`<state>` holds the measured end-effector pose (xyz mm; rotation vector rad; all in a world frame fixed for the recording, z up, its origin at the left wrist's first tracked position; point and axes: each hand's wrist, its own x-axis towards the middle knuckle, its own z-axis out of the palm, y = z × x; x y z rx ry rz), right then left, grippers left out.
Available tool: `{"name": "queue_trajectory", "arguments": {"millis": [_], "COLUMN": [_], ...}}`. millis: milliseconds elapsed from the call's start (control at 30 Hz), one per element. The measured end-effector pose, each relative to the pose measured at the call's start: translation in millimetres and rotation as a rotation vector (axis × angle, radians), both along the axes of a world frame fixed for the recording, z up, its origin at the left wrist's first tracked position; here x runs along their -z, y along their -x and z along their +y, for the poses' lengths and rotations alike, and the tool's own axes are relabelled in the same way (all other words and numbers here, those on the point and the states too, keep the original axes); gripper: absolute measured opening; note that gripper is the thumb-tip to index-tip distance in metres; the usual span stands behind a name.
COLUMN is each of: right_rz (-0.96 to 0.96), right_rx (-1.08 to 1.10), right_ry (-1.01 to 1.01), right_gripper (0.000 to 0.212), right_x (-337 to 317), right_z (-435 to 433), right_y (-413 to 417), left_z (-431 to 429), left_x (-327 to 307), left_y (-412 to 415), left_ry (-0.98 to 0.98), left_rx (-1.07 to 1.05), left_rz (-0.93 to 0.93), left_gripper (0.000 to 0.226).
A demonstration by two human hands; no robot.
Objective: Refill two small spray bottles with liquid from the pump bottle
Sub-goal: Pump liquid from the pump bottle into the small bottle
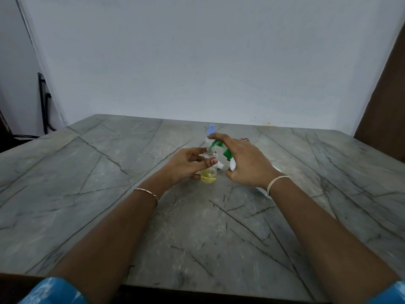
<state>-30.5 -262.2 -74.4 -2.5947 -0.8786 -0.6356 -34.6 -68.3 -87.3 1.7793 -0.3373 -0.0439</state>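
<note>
While the green spout (212, 147) sits at the open neck, the step in hand is judged to be pumping liquid into the first spray bottle (208, 175). That bottle stands upright on the table (109, 194), uncapped, with yellow liquid in its lower part only.

The left hand (186, 165) grips it from the left, thumb across the front and fingers curled round the far side. Just right of the bottle, the right hand (247, 163) holds the pump bottle (232, 165) tilted toward it. Its forefinger (219, 137) lies stretched over the green pump head (226, 152), and the remaining fingers wrap the white body.

Behind the first bottle and apart from it stands the second spray bottle (210, 130), blue cap on. A small white part (219, 165), probably the removed spray head, lies at the first bottle's right side; whether it touches cannot be told.

Recommendations:
- The spout tip should sit centred over the narrow neck before each press, since a small offset would send liquid down the outside.
- Presses should be short and even, with the left hand bracing the bottle against the downward push.
- The pump bottle's tilt should be kept modest, or its tube may draw air.
- Filling should stop below the shoulder, leaving room for the spray head's tube.
</note>
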Motion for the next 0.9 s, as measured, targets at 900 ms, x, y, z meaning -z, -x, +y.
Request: {"name": "queue_trajectory", "arguments": {"millis": [900], "right_rz": [0.030], "right_rx": [-0.032], "right_ry": [-0.052], "right_gripper": [0.060], "right_x": [-4.5], "right_z": [6.8], "right_y": [-0.3], "left_z": [0.5], "left_x": [-2.4], "left_y": [4.0], "left_ry": [-0.022], "left_rx": [0.017], "left_rz": [0.001], "left_gripper": [0.039]}}
